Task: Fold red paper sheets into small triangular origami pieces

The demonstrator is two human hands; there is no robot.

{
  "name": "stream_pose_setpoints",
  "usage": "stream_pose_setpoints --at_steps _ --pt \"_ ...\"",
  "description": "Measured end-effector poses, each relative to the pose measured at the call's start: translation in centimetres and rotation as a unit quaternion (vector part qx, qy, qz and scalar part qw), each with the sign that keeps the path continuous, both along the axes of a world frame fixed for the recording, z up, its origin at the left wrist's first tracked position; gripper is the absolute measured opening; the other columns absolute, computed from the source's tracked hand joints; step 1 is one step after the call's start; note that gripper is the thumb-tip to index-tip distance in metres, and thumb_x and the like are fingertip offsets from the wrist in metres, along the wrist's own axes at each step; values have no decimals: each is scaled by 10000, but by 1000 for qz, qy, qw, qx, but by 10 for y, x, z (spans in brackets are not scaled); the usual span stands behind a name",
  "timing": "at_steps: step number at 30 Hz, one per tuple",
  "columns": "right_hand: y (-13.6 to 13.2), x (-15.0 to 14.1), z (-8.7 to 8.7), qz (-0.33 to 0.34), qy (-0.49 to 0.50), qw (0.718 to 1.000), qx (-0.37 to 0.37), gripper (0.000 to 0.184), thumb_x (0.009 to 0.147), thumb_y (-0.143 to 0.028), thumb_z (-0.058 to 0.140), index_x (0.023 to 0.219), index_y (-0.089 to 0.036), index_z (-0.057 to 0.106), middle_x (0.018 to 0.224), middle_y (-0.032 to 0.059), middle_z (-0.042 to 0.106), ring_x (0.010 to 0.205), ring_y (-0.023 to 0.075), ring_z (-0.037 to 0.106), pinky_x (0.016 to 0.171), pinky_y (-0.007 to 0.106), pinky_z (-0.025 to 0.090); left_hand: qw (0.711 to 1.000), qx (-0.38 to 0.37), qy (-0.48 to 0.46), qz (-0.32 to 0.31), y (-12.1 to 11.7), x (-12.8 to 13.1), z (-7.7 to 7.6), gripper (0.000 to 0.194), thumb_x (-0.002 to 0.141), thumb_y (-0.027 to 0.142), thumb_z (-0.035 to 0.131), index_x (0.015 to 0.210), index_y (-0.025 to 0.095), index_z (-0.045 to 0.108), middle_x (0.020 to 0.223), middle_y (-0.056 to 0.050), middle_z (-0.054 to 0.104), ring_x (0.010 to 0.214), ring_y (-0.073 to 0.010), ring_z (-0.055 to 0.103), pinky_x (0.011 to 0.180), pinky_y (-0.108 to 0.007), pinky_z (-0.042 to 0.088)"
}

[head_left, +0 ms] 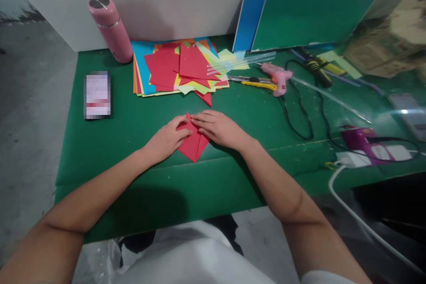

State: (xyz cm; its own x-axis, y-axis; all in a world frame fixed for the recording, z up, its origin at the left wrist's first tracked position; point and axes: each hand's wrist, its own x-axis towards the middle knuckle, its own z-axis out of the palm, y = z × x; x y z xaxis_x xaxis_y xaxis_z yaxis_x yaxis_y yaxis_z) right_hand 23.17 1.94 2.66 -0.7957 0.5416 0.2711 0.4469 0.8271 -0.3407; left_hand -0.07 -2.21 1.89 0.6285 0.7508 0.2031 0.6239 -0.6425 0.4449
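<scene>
A folded piece of red paper (193, 144) lies on the green table, one pointed corner toward me and a small tip upward between my hands. My left hand (169, 137) is closed on its left side, with the thumb on top and the fingers bent at the upper edge. From the other side my right hand (219, 126) rests over the upper right part, its fingers stretched out flat across the paper. The paper beneath the right palm is hidden. Just beyond my fingertips, another folded red piece (204, 97) pokes out from under a pile of coloured paper sheets (159, 69).
A pink bottle (113, 31) and a blurred-out rectangular object (97, 95) are at left. Clear sticks (239, 63), a yellow utility knife (259, 83) and a pink glue gun (278, 77) with its cord lie right of the pile. A power strip (353, 159) sits farther right.
</scene>
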Motion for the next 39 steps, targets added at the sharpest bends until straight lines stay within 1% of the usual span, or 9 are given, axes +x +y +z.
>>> stream_pose_setpoints --at_steps 4,8,13,19,21,24,29,35,39 --pt "1 0 -3 1 13 1000 -3 351 983 -237 448 1277 -191 634 1278 87 662 1165 262 586 981 507 516 1000 -7 -1 -9 1 -2 1 228 967 203 459 1078 154 652 1265 -146 516 1188 -250 561 937 -376 528" --pt "3 0 -4 11 17 1000 3 353 984 -232 450 1281 -173 632 1278 86 662 1154 264 591 977 500 523 1000 -9 15 -24 3 -4 0 253 978 229 443 1112 168 649 1258 -137 526 1164 -242 571 916 -363 531" --pt "4 0 -3 17 16 1000 0 353 982 -231 456 1291 -214 628 1283 78 660 1161 258 593 973 509 525 999 -7 14 -34 7 -7 2 275 993 267 426 1112 196 663 1265 -115 559 1131 -215 597 917 -349 536" --pt "3 -2 -5 21 16 999 21 341 985 -223 447 1257 -181 648 1261 98 671 1172 261 587 978 502 521 998 24 -21 -56 13 -11 8 239 978 281 487 1064 162 676 1150 -89 687 1120 -191 634 1077 -392 456" --pt "2 -3 -6 18 13 999 28 347 991 -217 426 1253 -172 649 1261 108 669 1158 259 595 973 499 520 998 35 -21 -55 13 -11 9 224 968 284 508 1033 164 686 1133 -82 701 1099 -189 645 1090 -411 444" --pt "0 -6 -5 10 3 999 31 360 1001 -211 388 1242 -171 652 1270 127 659 1093 253 621 935 501 526 998 32 -12 -54 13 -11 9 223 971 281 499 1026 174 687 1138 -78 695 1101 -191 643 1088 -426 445" --pt "-2 -10 -4 -5 20 999 28 346 1001 -218 387 1198 -169 666 1229 128 676 1029 243 621 891 469 533 998 20 17 -48 11 -8 9 235 978 258 465 1040 170 673 1142 -104 658 1112 -214 625 1011 -398 503" --pt "-3 -14 -3 -25 14 1000 10 319 992 -205 381 1151 -163 654 1204 138 658 1036 248 595 898 451 504 997 38 29 -61 12 -7 7 214 979 222 449 1022 158 649 1112 -91 652 1128 -207 605 1141 -470 355" --pt "-4 -17 -5 -47 24 999 -4 311 984 -195 383 1171 -154 628 1161 143 643 1029 250 569 902 425 477 997 53 35 -49 10 -5 8 212 980 222 454 1004 165 657 1119 -83 671 1104 -217 599 1049 -447 413"
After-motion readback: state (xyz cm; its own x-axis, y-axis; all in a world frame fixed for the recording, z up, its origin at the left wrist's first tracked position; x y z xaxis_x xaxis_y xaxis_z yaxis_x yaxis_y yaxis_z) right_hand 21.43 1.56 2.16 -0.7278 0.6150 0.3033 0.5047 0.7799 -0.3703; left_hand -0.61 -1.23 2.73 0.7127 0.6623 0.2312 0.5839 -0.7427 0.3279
